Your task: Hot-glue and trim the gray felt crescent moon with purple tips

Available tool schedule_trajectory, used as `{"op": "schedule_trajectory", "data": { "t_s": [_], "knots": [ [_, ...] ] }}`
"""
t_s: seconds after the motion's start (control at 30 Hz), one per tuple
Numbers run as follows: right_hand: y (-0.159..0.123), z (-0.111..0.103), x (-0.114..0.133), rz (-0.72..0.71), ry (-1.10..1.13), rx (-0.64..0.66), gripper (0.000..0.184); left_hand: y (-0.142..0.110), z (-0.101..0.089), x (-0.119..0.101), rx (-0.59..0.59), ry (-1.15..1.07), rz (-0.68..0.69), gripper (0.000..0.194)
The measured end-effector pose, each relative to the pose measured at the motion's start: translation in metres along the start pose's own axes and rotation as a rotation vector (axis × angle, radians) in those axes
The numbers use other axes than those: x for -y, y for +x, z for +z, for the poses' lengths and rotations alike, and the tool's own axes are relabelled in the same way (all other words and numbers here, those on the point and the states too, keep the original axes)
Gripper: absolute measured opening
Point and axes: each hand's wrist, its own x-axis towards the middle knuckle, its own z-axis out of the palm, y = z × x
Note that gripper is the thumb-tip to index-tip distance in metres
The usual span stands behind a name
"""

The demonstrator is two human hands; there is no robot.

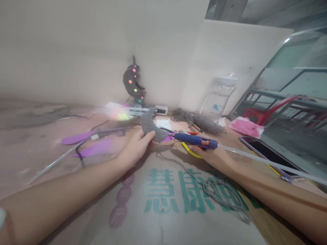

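My left hand (140,144) grips a grey, yarn-wrapped crescent (151,126), thumb on its near face. A purple patch shows at the crescent's lower right end. My right hand (208,154) is closed on a blue hot glue gun (189,137), its fingers mostly hidden beneath. The gun's nozzle meets or nearly meets the crescent's right end; I cannot tell if they touch. From the gun's back, a long clear glue stick (255,158) runs off to the right. A curved yellow piece (190,150) shows below the gun. Loose grey yarn (219,194) trails beneath my hands.
A dark crescent with coloured dots (131,81) stands against the pale board. Behind my hands are a grey yarn bundle (199,120) and a water bottle (219,95). At right lie a phone (270,154) and a pink packet (246,126); purple pieces (93,148) lie left.
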Motion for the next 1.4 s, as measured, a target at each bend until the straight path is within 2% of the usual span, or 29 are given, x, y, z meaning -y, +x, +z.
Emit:
{"op": "schedule_trajectory", "data": {
  "t_s": [0.33,0.57,0.8,1.17,1.4],
  "knots": [
    [0.002,-0.009,0.023,0.096,-0.001,-0.008,0.026,-0.006,0.001,-0.009,-0.009,0.072,0.021,0.030],
    [0.003,-0.005,0.017,0.143,0.021,0.013,0.034,-0.007,0.002,-0.012,0.007,0.044,0.039,0.027],
    [0.004,-0.005,0.011,0.102,0.079,-0.041,0.031,-0.004,0.001,-0.007,-0.012,0.035,0.016,0.030],
    [0.003,-0.006,0.015,0.092,-0.005,0.032,0.032,-0.004,0.001,-0.005,-0.005,0.035,0.022,0.030],
    [0.012,-0.011,0.018,0.153,-0.043,-0.063,0.027,-0.007,0.001,-0.009,0.004,0.041,-0.004,0.028]
  ]
}}
